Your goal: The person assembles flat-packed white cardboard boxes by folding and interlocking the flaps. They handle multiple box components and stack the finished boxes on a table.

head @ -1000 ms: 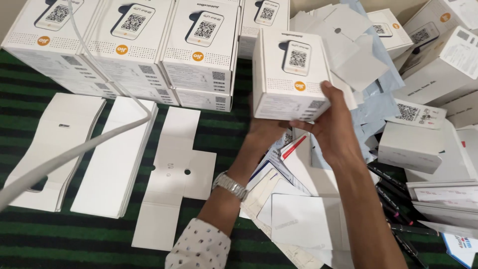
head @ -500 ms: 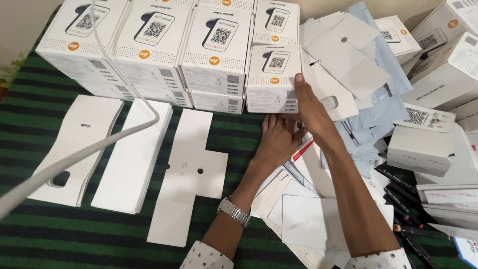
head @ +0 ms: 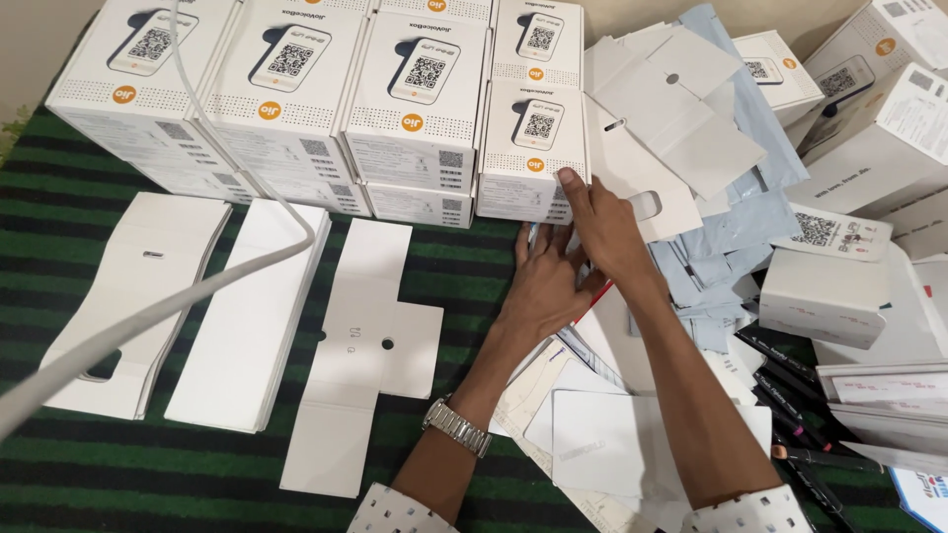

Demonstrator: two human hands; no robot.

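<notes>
Two hands work at the centre of the frame. At the lower edge, both forearms enter from patterned cuffs; a metal watch (head: 457, 426) sits on the left wrist. White cards (head: 604, 442) lie loose under the forearms, and black pens (head: 790, 367) lie at lower right. The left hand (head: 546, 286) rests flat, fingers together, on the papers just below the box row; it grips nothing. The right hand (head: 604, 232) lies across it, fingers extended and closed together, fingertips pressed on the lower right corner of the box (head: 533, 148). That box stands at the right end of the row, upper centre, touching its neighbour. Flat cardboard blanks (head: 360, 345) lie at left on the green striped cloth (head: 464, 271). More boxes (head: 276, 94) fill the upper left; loose inserts (head: 671, 128) pile at upper right.

Recommended practice: press the box sideways until its face sits flush with the row, keep the front edges aligned, and hold the papers clear with the left hand.
</notes>
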